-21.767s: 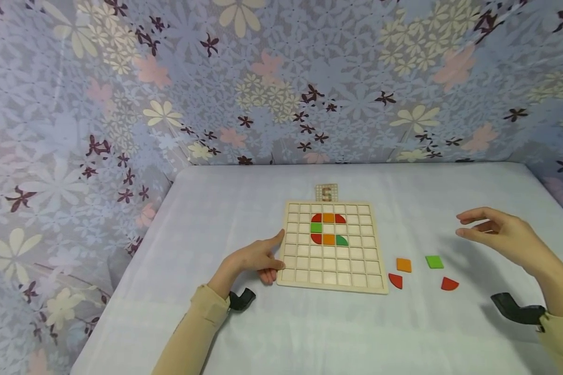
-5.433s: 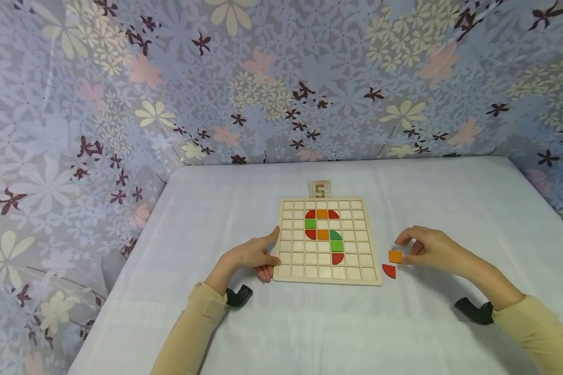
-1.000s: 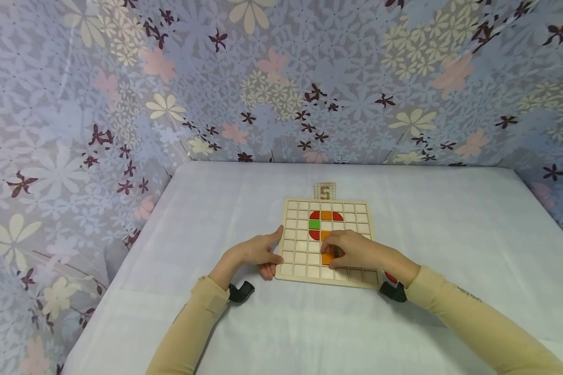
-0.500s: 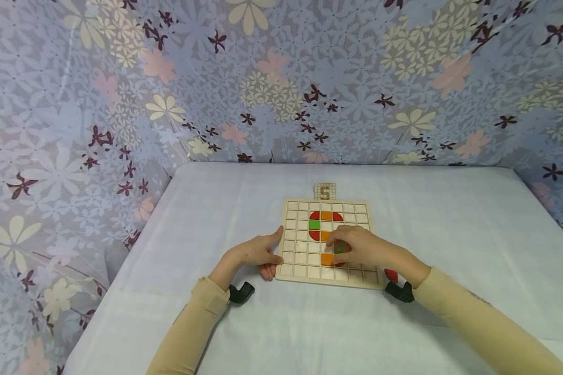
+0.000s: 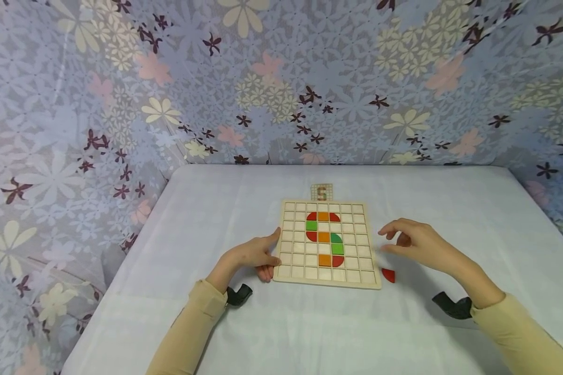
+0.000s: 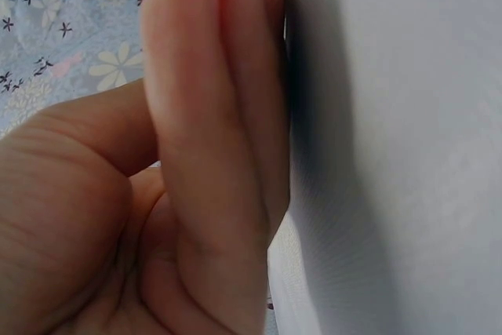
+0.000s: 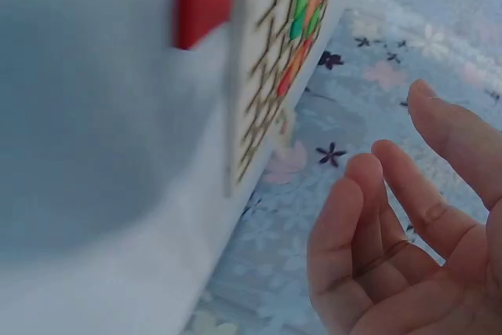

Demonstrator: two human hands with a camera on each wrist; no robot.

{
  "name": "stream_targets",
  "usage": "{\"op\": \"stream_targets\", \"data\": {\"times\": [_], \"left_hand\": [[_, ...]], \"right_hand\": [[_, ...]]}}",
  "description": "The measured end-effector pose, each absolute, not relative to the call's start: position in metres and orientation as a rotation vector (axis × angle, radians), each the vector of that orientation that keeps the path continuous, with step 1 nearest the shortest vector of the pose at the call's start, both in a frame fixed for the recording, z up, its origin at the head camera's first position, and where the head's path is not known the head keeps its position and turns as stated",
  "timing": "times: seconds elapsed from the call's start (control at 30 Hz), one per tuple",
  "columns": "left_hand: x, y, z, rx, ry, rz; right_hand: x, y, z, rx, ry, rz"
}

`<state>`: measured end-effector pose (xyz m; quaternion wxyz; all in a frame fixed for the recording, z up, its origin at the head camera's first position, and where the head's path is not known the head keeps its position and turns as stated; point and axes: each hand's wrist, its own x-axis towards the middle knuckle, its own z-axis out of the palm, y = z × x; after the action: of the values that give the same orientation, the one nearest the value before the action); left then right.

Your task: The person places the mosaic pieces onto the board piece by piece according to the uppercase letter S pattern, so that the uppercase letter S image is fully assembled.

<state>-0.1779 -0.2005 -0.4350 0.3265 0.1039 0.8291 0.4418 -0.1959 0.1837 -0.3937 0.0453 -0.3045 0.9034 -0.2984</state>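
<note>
My left hand point(image 5: 253, 253) touches the left edge of a wooden grid board point(image 5: 295, 270) with its index finger and thumb, other fingers folded loosely below. Red, orange and green pieces sit in the board's cells in an S-like curve; the lowest orange square point(image 5: 325, 260) lies beside a red quarter-round. My right hand point(image 5: 415, 242) hovers just right of the board, thumb and fingers apart, nothing between them. Below its fingertips one loose red quarter-round piece point(image 5: 388, 275) lies on the cloth; the right wrist view shows this red piece point(image 7: 202, 1) beside the board's rim point(image 7: 238, 100).
A small card point(image 5: 321, 191) with a grid and an S pattern lies against the board's far edge. White cloth point(image 5: 338, 333) covers the table. Flowered fabric point(image 5: 281, 104) rises behind it and along the sides. A black wrist camera mount point(image 5: 452, 306) juts from the right wrist.
The right hand has let go of the orange square, which now sits in a low cell, and has drawn off the board to the right. The left hand stays at the board's edge.
</note>
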Motion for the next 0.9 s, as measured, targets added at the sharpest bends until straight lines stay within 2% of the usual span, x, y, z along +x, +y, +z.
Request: {"op": "stream_targets", "data": {"times": [0.43,0.9], "left_hand": [[-0.175,-0.200,-0.434,0.309,2.175,1.156],[-0.175,-0.199,-0.433,0.273,2.174,1.161]], "right_hand": [[-0.170,0.209,-0.416,-0.724,2.717,-0.991],[-0.167,0.201,-0.432,-0.845,2.581,-0.942]]}}
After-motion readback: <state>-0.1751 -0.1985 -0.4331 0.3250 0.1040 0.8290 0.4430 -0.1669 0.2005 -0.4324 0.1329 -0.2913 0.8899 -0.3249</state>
